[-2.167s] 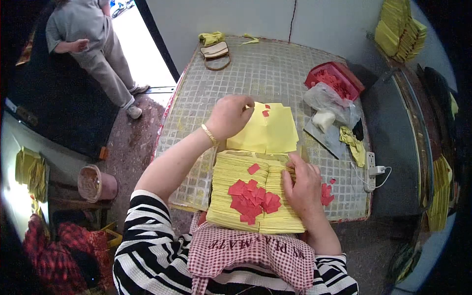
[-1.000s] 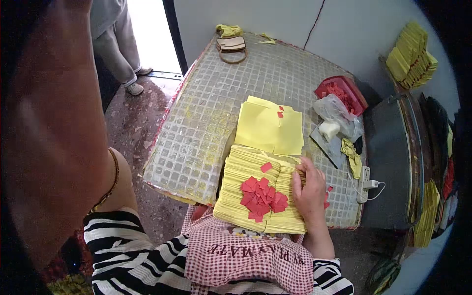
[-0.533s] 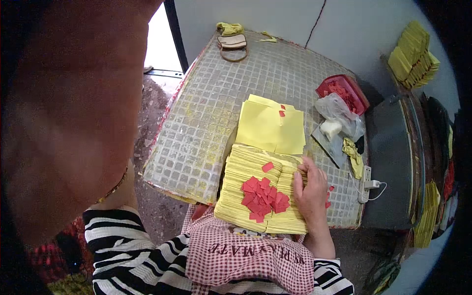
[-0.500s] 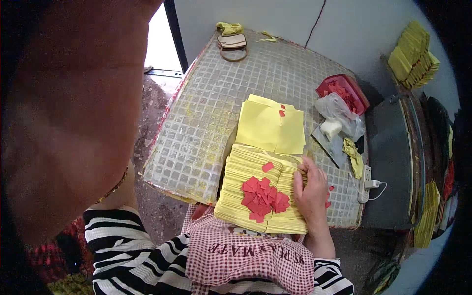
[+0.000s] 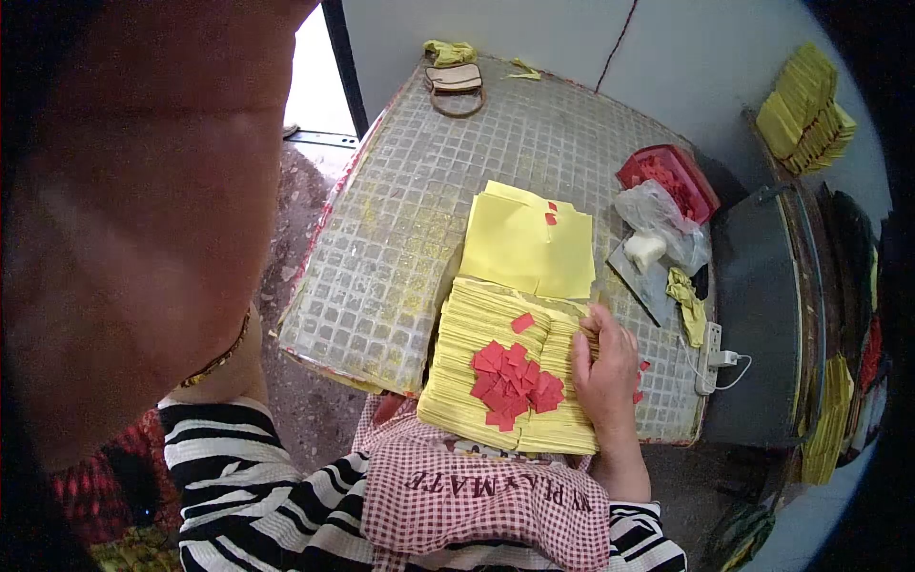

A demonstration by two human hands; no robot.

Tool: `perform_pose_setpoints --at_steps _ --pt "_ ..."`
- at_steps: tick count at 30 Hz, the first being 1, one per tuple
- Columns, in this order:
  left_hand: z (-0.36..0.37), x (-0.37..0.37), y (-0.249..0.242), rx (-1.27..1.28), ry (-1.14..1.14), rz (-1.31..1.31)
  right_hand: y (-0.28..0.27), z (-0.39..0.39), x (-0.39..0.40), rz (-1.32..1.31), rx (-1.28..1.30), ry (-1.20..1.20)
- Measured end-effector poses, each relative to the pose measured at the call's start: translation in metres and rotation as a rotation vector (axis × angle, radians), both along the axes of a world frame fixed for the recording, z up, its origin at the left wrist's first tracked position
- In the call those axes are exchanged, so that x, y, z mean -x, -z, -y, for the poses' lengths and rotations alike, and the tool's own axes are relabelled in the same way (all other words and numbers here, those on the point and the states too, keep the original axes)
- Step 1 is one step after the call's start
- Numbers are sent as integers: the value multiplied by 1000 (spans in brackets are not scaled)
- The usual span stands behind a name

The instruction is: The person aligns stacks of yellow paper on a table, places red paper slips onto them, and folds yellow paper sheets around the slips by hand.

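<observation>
My left hand (image 5: 152, 219) is raised very close to the camera and fills the left side of the view; its fingers are out of frame. A bracelet circles that wrist. My right hand (image 5: 608, 377) rests against the right side of a thick stack of folded yellow paper (image 5: 467, 329), thumb apart from the bent fingers, with nothing seen in its grasp. On top of the stack lies a loose pile of small red paper pieces (image 5: 510, 386), plus one separate red piece (image 5: 522, 322). Flat yellow sheets (image 5: 524, 248) lie just beyond, bearing two red bits.
The tiled-pattern table (image 5: 372, 257) carries a red container of red scraps (image 5: 705, 205), a clear plastic bag (image 5: 662, 210), a white block (image 5: 645, 250), crumpled yellow paper (image 5: 686, 305), a power strip (image 5: 707, 357) and a small strapped item (image 5: 455, 78). More yellow bundles (image 5: 805, 114) sit at right.
The view has shifted very slightly. My left hand remains raised near the camera, and my right hand stays beside the stack.
</observation>
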State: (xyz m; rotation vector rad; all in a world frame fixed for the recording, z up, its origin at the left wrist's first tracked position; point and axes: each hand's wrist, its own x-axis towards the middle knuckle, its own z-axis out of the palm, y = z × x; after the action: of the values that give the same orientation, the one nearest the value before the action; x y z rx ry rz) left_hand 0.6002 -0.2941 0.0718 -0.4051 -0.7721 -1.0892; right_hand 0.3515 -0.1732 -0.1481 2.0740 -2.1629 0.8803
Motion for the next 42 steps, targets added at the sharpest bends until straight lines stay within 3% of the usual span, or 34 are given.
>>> perform_pose_setpoints --at_steps 39,42 --pt "-4 -23 -2 -117 -532 467 -2 0 -3 18 11 7" --pt "4 -25 21 -40 -50 641 -1 0 -1 24 3 12"
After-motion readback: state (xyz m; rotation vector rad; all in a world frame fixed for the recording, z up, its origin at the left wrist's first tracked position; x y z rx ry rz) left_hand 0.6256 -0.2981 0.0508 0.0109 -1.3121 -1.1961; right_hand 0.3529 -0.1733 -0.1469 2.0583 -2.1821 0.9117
